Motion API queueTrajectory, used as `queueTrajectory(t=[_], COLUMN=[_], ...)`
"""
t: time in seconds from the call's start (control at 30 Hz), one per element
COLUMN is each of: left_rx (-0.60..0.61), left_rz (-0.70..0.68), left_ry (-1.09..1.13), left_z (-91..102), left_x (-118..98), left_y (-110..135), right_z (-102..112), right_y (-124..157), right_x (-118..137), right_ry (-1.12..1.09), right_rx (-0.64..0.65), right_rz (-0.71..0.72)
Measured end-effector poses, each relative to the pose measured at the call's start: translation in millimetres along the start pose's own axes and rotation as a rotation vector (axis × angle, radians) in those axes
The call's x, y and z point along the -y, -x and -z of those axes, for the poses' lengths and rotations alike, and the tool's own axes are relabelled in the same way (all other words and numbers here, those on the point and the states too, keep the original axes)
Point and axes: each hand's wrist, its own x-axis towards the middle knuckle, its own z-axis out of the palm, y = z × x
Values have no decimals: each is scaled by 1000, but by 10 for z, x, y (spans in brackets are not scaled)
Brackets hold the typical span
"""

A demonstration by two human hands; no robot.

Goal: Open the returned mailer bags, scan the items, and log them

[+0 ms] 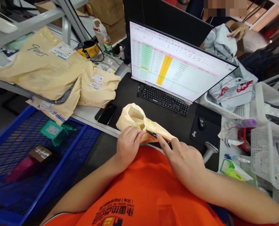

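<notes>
In the head view a cream mailer bag (157, 125) lies in front of me at the desk edge, its left end gaping open. My left hand (129, 142) is closed on the near edge of the bag, thumb and fingers pinching it beside the opening. A slim black tool (151, 134) runs along the bag's near side; whether it is a knife or a pen I cannot tell. My right hand (185, 157) is closed around its back part, with the index finger stretched along it. The tool's tip is hidden at the bag's edge near my left thumb. The bag's contents do not show.
Behind the bag stand a keyboard (164, 99) and a monitor (177, 62). A phone (107, 114) lies to the left, near several packed mailers (47, 62). A blue crate (39, 201) sits below left. At right are a mouse (201, 123), a scanner (210, 151) and white baskets (262, 147).
</notes>
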Motion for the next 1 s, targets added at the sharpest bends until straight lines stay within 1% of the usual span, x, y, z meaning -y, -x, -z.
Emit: queueTrajectory(t=[0.13, 0.23, 0.33, 0.4, 0.5, 0.57, 0.63, 0.67, 0.73, 0.8, 0.83, 0.9, 0.93, 1.0], left_rx=[-21, -39, -39, -40, -57, -21, 16, 2, -79, -127, -121, -59, -24, 14], left_rz=[-33, -18, -7, 3, 33, 23, 13, 22, 65, 103, 117, 151, 171, 220], left_ry=[2, 31, 64, 83, 108, 122, 121, 108, 65, 38, 42, 87, 115, 146], left_z=[5, -30, -68, -77, -73, -68, -57, -46, -9, 36, 54, 65, 55, 14], left_x=[30, 41, 57, 70, 85, 99, 137, 170, 263, 365, 408, 459, 465, 441], left_y=[-38, -70, -105, -134, -186, -223, -261, -282, -324, -361, -375, -384, -379, -357], right_z=[56, 97, 84, 25, -124, -237, -355, -423, -598, -843, -992, -1329, -1512, -1883], right_y=[45, 90, 124, 134, 139, 169, 263, 342, 555, 791, 889, 985, 970, 825], right_x=[-14, -20, -46, -98, -228, -336, -465, -545, -734, -932, -1013, -1093, -1082, -967], right_ry=[51, 85, 133, 169, 198, 183, 161, 160, 167, 134, 86, -86, -195, -405], right_rx=[82, 63, 20, 28, 107, 163, 204, 229, 294, 341, 331, 233, 162, 36], right_rz=[-10, -12, -15, -24, -76, -100, -119, -157, -284, -423, -480, -585, -641, -737])
